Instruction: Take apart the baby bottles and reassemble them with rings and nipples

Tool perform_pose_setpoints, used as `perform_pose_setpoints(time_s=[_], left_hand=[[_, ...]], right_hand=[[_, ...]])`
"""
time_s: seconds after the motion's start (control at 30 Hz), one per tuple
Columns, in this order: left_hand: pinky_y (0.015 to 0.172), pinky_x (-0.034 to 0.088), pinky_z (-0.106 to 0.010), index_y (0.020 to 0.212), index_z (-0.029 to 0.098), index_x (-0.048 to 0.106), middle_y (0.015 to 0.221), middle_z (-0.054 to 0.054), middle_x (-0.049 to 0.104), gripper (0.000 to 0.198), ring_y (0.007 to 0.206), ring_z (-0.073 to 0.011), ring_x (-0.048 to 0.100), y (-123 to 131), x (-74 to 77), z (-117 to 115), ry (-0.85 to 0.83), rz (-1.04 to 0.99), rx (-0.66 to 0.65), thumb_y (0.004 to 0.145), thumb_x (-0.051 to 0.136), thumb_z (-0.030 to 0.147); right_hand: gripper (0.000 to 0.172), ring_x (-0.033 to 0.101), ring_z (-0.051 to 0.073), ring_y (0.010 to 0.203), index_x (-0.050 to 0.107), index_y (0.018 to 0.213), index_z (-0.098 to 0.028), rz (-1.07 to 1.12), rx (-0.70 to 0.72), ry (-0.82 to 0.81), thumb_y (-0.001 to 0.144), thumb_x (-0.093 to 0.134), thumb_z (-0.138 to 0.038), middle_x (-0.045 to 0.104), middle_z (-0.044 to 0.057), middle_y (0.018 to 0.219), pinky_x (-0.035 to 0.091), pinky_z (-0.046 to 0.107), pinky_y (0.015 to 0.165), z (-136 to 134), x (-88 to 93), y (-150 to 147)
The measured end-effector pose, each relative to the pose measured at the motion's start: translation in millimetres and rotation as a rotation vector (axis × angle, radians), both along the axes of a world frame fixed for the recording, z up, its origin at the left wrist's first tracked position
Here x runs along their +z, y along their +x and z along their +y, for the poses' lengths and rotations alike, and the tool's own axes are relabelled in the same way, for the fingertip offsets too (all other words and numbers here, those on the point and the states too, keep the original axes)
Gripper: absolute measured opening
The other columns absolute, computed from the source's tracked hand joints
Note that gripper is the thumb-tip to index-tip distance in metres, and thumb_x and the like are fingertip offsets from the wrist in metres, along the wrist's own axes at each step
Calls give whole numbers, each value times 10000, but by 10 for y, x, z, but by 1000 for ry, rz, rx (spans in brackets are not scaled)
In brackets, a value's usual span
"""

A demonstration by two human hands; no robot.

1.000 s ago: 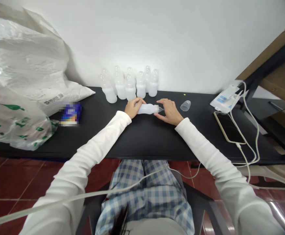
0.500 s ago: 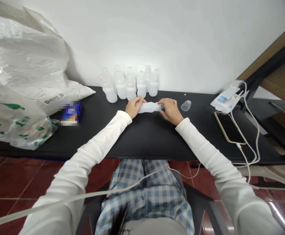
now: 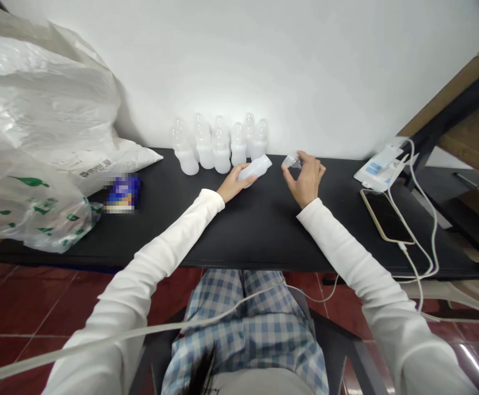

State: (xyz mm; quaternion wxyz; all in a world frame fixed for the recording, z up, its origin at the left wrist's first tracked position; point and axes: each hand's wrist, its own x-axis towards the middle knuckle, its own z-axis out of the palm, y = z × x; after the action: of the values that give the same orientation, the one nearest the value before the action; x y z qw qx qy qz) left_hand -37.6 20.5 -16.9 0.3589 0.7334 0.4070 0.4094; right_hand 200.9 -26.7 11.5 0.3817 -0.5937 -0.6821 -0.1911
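Observation:
My left hand (image 3: 236,184) is closed round the lower part of a frosted white baby bottle (image 3: 259,166), tilted with its uncapped neck up and to the right. Beside it, apart from the neck, my right hand (image 3: 306,176) pinches a clear bottle top (image 3: 292,160) between thumb and fingers. Whether this is the nipple collar or the dome cap, I cannot tell. Several similar baby bottles (image 3: 221,156) with clear dome caps stand upright behind my left hand, near the wall.
Large white plastic bags (image 3: 50,109) fill the left side, with a blurred blue packet (image 3: 123,192) beside them. At the right lie a phone (image 3: 385,216) with a white cable (image 3: 418,274) and a white-and-blue package (image 3: 379,167). Another cable crosses above my lap.
My right hand has moved right, away from the bottle, with a clear top in its fingers. The left hand has tilted the bottle's neck upward. The loose clear cap no longer shows on the table.

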Motion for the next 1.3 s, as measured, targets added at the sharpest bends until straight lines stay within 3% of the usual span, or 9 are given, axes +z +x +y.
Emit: perform_pose_setpoints(time_s=[0.1, 0.23, 0.33, 0.5, 0.7, 0.9, 1.07, 1.2, 1.3], left_hand=[[1165, 392, -405, 1399, 229, 473, 1399, -136, 533, 630, 1361, -278, 501, 193, -30, -31, 89, 109, -30, 868, 658, 513], [1168, 379, -450, 1429, 193, 403, 1385, -178, 520, 593, 1349, -293, 514, 580, -29, -84, 96, 159, 7, 955, 530, 526], [1196, 314, -515, 1465, 221, 352, 1506, -175, 450, 570, 1438, -310, 430, 843, -12, -50, 119, 209, 44, 986, 495, 495], [1110, 375, -538, 1437, 225, 476, 1427, -201, 486, 571, 1355, -379, 473, 1138, 43, 109, 196, 282, 228, 943, 594, 485], [1113, 398, -382, 1421, 106, 544, 1321, -221, 557, 576, 1278, -319, 536, 1323, 161, 195, 237, 342, 233, 945, 613, 424], [1103, 392, -369, 1361, 170, 562, 1341, -142, 651, 488, 1289, -291, 552, 1537, 228, 293, 71, 332, 207, 964, 590, 452], [995, 458, -347, 1306, 122, 496, 1339, -213, 644, 494, 1258, -291, 621, 1783, 254, 344, -82, 208, 140, 929, 671, 388], [1059, 445, -394, 1273, 64, 526, 1308, -269, 635, 482, 1294, -325, 595, 1840, 252, 409, -45, 254, 146, 933, 663, 376], [1094, 446, -395, 1354, 44, 504, 1380, -282, 572, 551, 1259, -303, 615, 1730, 163, 455, 4, 231, 93, 923, 677, 340]], right_hand=[[591, 563, 340, 1072, 456, 1447, -169, 48, -29, 11, 1012, 305, -540, 613, 203, 1189, 389, 558, 970, 24, -24, -6], [625, 574, 331, 1052, 434, 1475, -175, 113, -76, 30, 1015, 275, -568, 638, 191, 1155, 389, 559, 970, 43, -26, 13], [613, 587, 307, 1019, 394, 1489, -188, 182, -101, 68, 1017, 272, -560, 632, 185, 1184, 377, 562, 984, 61, -7, 66], [599, 617, 280, 934, 445, 1377, -156, 282, -163, 149, 991, 347, -604, 589, 197, 1217, 358, 583, 991, 109, 14, 214], [496, 603, 256, 895, 500, 1214, -162, 288, -230, 163, 983, 383, -584, 593, 164, 1130, 364, 560, 986, 126, 24, 305], [477, 600, 230, 864, 490, 1144, -183, 320, -198, 236, 962, 424, -619, 589, 117, 1079, 378, 550, 988, 140, 12, 318], [461, 602, 229, 851, 489, 1131, -189, 329, -190, 248, 964, 430, -614, 597, 117, 1060, 397, 538, 977, 140, 9, 322], [481, 611, 241, 872, 490, 1153, -185, 340, -166, 201, 960, 429, -621, 606, 128, 1077, 379, 557, 1001, 135, 11, 316], [499, 622, 269, 947, 501, 1172, -175, 346, -132, 146, 959, 429, -620, 614, 144, 1094, 363, 571, 1020, 133, 14, 306]])
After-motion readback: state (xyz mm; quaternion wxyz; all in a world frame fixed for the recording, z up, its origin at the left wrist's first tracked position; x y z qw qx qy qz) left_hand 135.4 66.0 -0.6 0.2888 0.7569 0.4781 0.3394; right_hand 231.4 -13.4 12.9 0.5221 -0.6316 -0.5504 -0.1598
